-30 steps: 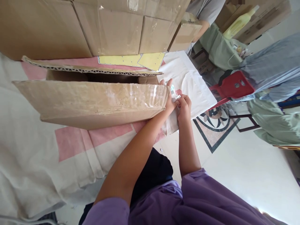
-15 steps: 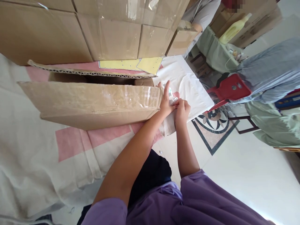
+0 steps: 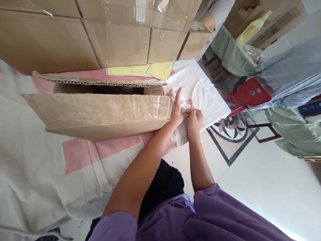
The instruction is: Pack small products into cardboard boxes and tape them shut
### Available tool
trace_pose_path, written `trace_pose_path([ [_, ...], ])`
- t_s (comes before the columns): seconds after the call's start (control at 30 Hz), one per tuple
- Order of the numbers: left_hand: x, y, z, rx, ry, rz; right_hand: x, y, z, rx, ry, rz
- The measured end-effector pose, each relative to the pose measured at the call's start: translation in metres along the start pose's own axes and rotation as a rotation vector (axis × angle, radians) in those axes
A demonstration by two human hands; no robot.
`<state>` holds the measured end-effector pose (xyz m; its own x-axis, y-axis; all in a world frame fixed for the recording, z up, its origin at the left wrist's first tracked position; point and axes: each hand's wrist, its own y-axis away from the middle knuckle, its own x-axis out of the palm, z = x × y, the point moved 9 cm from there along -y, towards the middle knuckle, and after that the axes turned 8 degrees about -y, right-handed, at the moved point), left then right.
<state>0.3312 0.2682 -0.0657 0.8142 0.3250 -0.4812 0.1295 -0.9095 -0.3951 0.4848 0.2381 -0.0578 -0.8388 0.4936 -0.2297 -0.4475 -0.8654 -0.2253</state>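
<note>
Standing beside left hand [image 3: 177, 112], small item [image 3: 187, 107]: cardboard box [image 3: 100, 113].

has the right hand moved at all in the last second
No. The right hand still pinches a small item against the left hand, at the same near edge of the white sheet.

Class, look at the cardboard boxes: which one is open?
The long box on the cloth beside the left hand: its flaps stand apart, while the stacked boxes behind it are taped shut.
</note>
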Motion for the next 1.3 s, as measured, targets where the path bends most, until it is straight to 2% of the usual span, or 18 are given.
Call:
trace_pose_path([
  [0.2,0.001,0.001,0.001,0.009,-0.032,0.018,0.003,-0.004,-0.016,0.056,-0.111,0.051],
  [0.4,-0.002,0.000,0.000,-0.016,-0.038,0.061,-0.002,-0.001,-0.005,-0.004,0.045,0.004],
  [0.5,-0.005,0.000,-0.001,-0.036,-0.061,0.072,0.001,0.002,0.004,-0.027,0.115,0.035],
  [0.73,-0.007,-0.001,-0.006,-0.053,-0.095,0.094,0.002,0.000,-0.001,-0.014,0.103,0.072],
  [0.9,-0.010,-0.001,-0.006,-0.064,-0.061,0.058,0.006,-0.005,-0.006,-0.056,0.066,0.116],
  [1.3,-0.003,-0.001,-0.002,-0.054,-0.038,0.091,0.007,-0.004,-0.011,-0.035,-0.009,0.128],
])
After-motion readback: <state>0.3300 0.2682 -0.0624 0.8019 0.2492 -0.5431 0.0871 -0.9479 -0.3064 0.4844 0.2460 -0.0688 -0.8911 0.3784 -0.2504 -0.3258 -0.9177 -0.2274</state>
